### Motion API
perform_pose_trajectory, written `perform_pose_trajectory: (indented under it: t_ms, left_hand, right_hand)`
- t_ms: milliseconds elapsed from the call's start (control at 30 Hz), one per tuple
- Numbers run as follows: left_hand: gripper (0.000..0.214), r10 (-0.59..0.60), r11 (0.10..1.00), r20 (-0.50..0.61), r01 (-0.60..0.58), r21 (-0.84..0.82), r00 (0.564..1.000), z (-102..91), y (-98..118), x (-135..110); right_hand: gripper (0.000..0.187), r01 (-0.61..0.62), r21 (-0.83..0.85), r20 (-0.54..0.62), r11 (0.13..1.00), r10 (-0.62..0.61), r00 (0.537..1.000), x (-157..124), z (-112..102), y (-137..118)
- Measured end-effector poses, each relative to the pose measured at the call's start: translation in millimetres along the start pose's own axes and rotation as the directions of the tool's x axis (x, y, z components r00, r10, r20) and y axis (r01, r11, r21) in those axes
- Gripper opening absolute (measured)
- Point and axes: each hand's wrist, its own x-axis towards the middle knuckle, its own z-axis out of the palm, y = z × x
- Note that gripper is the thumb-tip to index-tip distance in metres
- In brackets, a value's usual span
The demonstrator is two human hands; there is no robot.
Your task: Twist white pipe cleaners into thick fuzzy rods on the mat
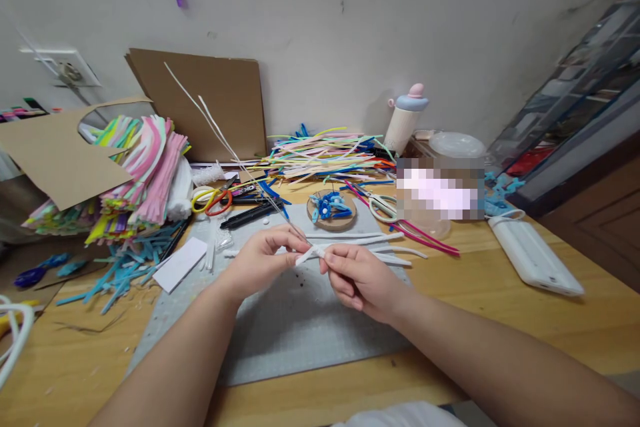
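Note:
My left hand [263, 260] and my right hand [357, 277] meet above a grey cutting mat [290, 327]. Both pinch a short white pipe cleaner piece [309, 253] between thumb and fingers. A thin white wire [225, 137] runs up and to the left from my left fingers. More white pipe cleaners [373, 243] lie on the mat just beyond my right hand. Behind them, a round wooden disc [333, 210] carries blue twisted pieces.
Piles of coloured pipe cleaners [325, 153] and folded bundles [145, 173] fill the back of the wooden table [500, 307]. Scissors [215, 200], black pens, a white power bank [535, 257], a bottle [405, 120] and cardboard sheets [220, 103] surround the mat.

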Motion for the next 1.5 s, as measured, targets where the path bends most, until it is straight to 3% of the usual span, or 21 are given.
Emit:
perform_pose_trajectory:
  t_ms: [167, 267, 400, 600, 833, 1067, 1300, 1500]
  left_hand:
    - [0.011, -0.023, 0.998, -0.054, 0.020, -0.062, 0.998, 4.4, -5, 1]
    - [0.016, -0.076, 0.987, -0.083, 0.063, -0.150, 0.994, 10.9, -6, 1]
    - [0.021, -0.141, 0.948, -0.043, 0.123, -0.293, 0.989, 21.7, -8, 0]
    - [0.017, -0.087, 0.901, -0.084, 0.042, -0.432, 0.993, 33.9, -13, -1]
    - [0.012, -0.048, 0.951, -0.097, 0.015, -0.309, 0.994, 27.7, -13, 0]
    - [0.034, -0.021, 0.972, -0.113, -0.006, -0.236, 0.993, 16.2, -17, 1]
    - [0.021, -0.135, 0.953, -0.102, 0.100, -0.287, 0.986, 17.6, -9, 2]
    - [0.013, -0.138, 0.964, -0.103, 0.110, -0.241, 0.985, 15.6, -5, 2]
  right_hand:
    - [0.024, -0.025, -0.049, 0.031, 0.998, 0.027, 0.999, 0, 1, 2]
    - [0.025, 0.010, -0.152, 0.030, 0.988, -0.006, 1.000, -1, 2, 3]
    - [0.028, 0.076, -0.330, 0.007, 0.941, -0.077, 0.997, -2, 3, 3]
    - [0.023, 0.129, -0.532, 0.027, 0.837, -0.135, 0.990, -6, 5, 10]
    - [0.024, 0.008, -0.351, 0.039, 0.936, 0.006, 0.999, -2, 3, 12]
    - [0.023, -0.045, -0.050, 0.085, 0.998, 0.049, 0.995, -2, 2, 5]
    - [0.015, -0.183, 0.307, 0.181, 0.934, 0.131, 0.975, 0, -6, -2]
    - [0.015, -0.159, 0.332, 0.119, 0.930, 0.126, 0.985, 2, -6, -2]
